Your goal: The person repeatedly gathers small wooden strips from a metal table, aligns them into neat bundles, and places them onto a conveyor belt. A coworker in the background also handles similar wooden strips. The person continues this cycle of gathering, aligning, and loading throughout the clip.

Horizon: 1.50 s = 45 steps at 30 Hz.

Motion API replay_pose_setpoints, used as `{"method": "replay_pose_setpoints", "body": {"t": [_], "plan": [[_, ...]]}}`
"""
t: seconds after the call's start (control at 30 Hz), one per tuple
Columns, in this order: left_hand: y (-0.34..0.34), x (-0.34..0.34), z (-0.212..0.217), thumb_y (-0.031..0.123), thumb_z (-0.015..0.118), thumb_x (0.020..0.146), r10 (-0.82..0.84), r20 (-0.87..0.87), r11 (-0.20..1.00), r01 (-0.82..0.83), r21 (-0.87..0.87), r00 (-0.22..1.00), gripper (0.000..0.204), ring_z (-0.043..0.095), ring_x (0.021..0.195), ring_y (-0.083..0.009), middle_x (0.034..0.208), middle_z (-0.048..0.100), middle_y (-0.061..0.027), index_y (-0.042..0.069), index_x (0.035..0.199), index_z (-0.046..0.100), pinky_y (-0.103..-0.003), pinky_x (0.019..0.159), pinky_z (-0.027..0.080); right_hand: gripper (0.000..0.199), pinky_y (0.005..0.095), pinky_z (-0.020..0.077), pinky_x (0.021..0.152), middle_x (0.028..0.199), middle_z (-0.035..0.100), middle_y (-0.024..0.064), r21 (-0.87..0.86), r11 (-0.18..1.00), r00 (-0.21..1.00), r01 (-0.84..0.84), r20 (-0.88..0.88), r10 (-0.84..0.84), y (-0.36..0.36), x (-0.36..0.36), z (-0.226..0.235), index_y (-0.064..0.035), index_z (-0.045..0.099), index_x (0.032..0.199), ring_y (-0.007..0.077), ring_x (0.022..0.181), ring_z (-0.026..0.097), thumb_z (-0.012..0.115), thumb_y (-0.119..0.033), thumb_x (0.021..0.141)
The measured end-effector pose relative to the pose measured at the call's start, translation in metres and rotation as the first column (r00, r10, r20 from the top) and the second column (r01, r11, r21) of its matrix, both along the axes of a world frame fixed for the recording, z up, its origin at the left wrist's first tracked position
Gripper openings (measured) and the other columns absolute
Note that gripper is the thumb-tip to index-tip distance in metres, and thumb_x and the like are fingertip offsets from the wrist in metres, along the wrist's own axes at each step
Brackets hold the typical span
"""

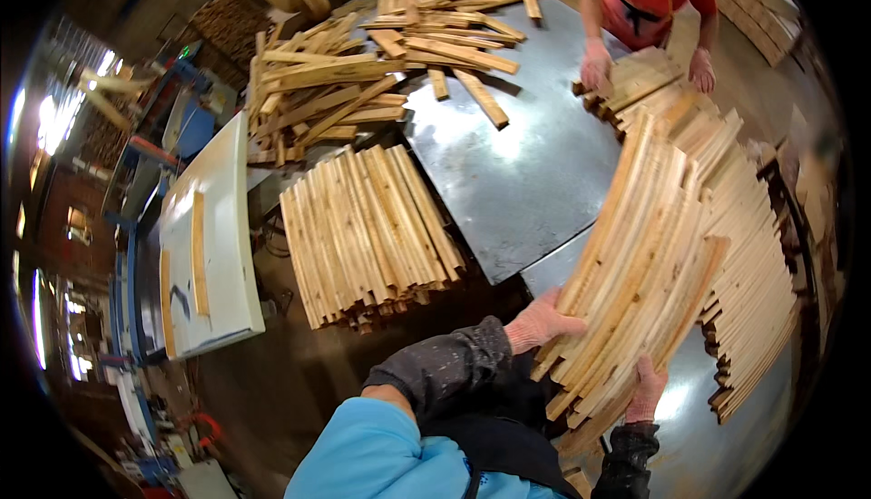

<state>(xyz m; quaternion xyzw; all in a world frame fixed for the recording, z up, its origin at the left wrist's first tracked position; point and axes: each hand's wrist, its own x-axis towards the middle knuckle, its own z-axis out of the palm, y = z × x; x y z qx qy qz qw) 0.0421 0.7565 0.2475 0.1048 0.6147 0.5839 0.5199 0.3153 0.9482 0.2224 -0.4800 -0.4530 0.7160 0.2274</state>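
L hand (543, 322) up at mid-frame, palm pressed flat vs near-left face of what it carries, fingers spread fwd. R hand (646, 390) lower & to the right, cupped under the near end, fingers curled up. Both forearms in dark sleeves, entering from bottom edge, elbows bent, wrists close together.

A shiny metal table (517, 181) stands on a dark floor (272, 381); bright windows (54, 118) at left.

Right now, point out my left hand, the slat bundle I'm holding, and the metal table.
left hand (542, 322), head view, back of the hand.
slat bundle (635, 263), head view, middle of the top slats.
metal table (535, 181), head view, bare centre of the sheet.
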Motion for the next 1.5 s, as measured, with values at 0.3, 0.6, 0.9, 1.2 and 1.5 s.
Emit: {"method": "replay_pose_setpoints", "body": {"t": [0.3,0.6,0.9,1.2,1.5], "plan": [[-0.237,-0.041,0.059,0.007,0.085,0.094,0.598,0.086,0.801,-0.599,-0.020,0.797,0.059,0.070,0.097,-0.0146,0.115,0.073,-0.0029,0.007,0.146,0.058,-0.031,0.084,0.059,0.050,0.0348,0.0604,0.090,0.115,0.077,0.0092,0.004,0.757,0.754,-0.654,-0.072,0.652,-0.117,-0.228,0.060,0.0034,0.068,0.135,0.0190,0.099,0.074,0.085,-0.013,0.091],[-0.441,-0.098,0.004,0.006,0.086,0.092,0.939,0.091,0.336,-0.940,-0.053,0.331,0.056,0.073,0.109,-0.0222,0.122,0.074,-0.0100,0.001,0.140,0.058,-0.037,0.097,0.061,0.055,0.0348,0.0605,0.092,0.117,0.078,0.0108,0.018,0.332,0.333,-0.943,0.047,0.942,-0.318,-0.446,0.046,0.0071,0.067,0.132,0.0202,0.101,0.074,0.091,-0.019,0.089],[-0.491,-0.159,-0.023,0.007,0.081,0.096,0.938,0.274,0.221,-0.975,0.003,0.213,0.053,0.072,0.111,-0.0252,0.128,0.073,-0.0110,0.001,0.144,0.059,-0.039,0.100,0.060,0.087,0.0361,0.0623,0.095,0.124,0.075,0.0201,-0.116,0.204,0.195,-0.972,0.082,0.977,-0.384,-0.564,0.023,0.0140,0.053,0.146,0.0256,0.105,0.075,0.098,-0.024,0.082],[-0.424,-0.144,-0.027,0.003,0.085,0.092,0.944,0.326,0.074,-0.995,-0.061,0.051,0.061,0.072,0.112,-0.0247,0.130,0.071,-0.0123,0.003,0.145,0.056,-0.040,0.099,0.062,0.069,0.0353,0.0612,0.097,0.120,0.076,0.0135,-0.123,0.078,0.054,-0.989,0.190,0.980,-0.350,-0.592,0.032,0.0056,0.064,0.140,0.0204,0.103,0.075,0.096,-0.018,0.083],[-0.360,-0.136,-0.038,0.018,0.094,0.088,0.933,0.271,-0.160,-0.946,-0.283,-0.239,0.058,0.074,0.102,-0.0264,0.122,0.071,-0.0132,0.004,0.129,0.056,-0.046,0.081,0.065,0.083,0.0357,0.0580,0.101,0.122,0.077,0.0163,-0.088,-0.297,-0.306,-0.951,0.415,0.857,-0.361,-0.669,0.035,0.0102,0.062,0.142,0.0227,0.106,0.073,0.099,-0.031,0.080]]}}
